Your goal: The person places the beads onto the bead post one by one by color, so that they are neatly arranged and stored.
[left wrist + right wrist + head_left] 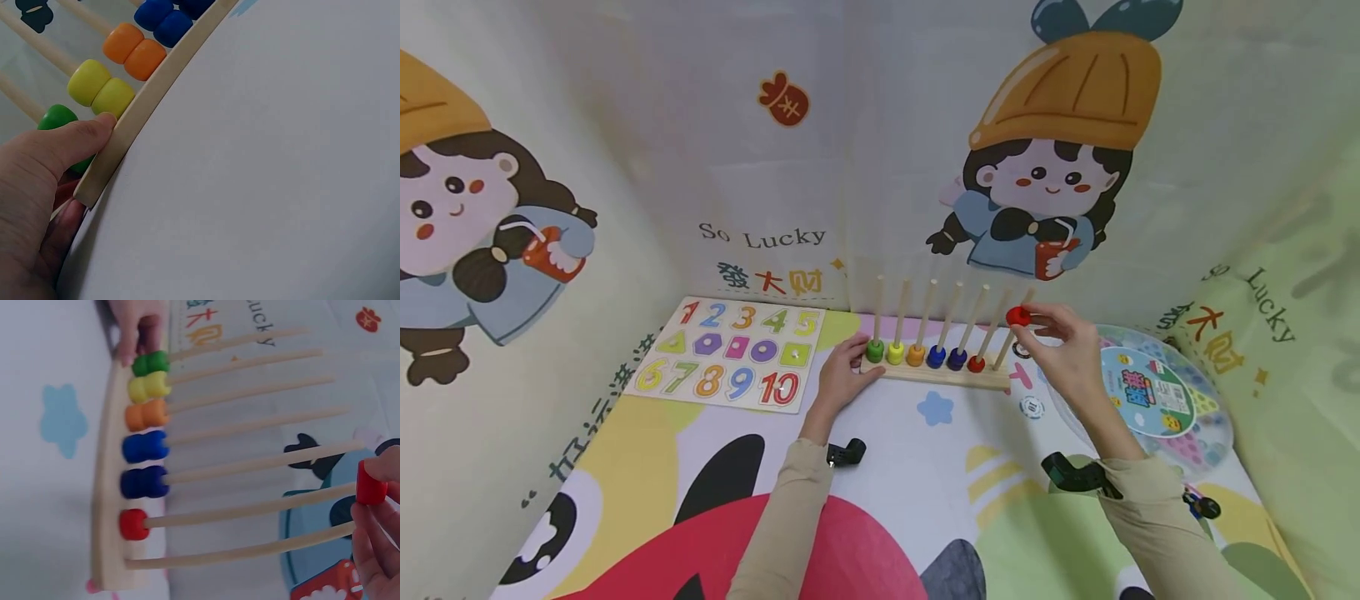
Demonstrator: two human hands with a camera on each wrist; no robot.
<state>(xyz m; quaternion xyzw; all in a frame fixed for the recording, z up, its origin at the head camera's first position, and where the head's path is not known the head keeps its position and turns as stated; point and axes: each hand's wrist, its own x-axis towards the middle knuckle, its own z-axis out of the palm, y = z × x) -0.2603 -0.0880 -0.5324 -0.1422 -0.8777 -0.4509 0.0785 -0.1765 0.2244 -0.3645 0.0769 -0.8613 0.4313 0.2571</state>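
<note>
A wooden bead stand (940, 377) with several upright pegs stands on the table. My left hand (844, 377) grips its left end, thumb on the front edge beside the green beads (875, 351). Pairs of yellow beads (101, 89), orange beads (134, 52), blue beads (145, 446) and dark blue beads (144, 481) sit low on their pegs. One red bead (134, 524) sits on the second peg from the right; the rightmost peg (250, 551) has no bead at its base. My right hand (1063, 342) pinches another red bead (371, 483) near the right-hand peg tips.
Left of the stand lies a number and shape board (722, 354). A round game board (1210, 417) with colored sections lies right, partly behind my right forearm. A printed curtain (895, 167) rises close behind the stand.
</note>
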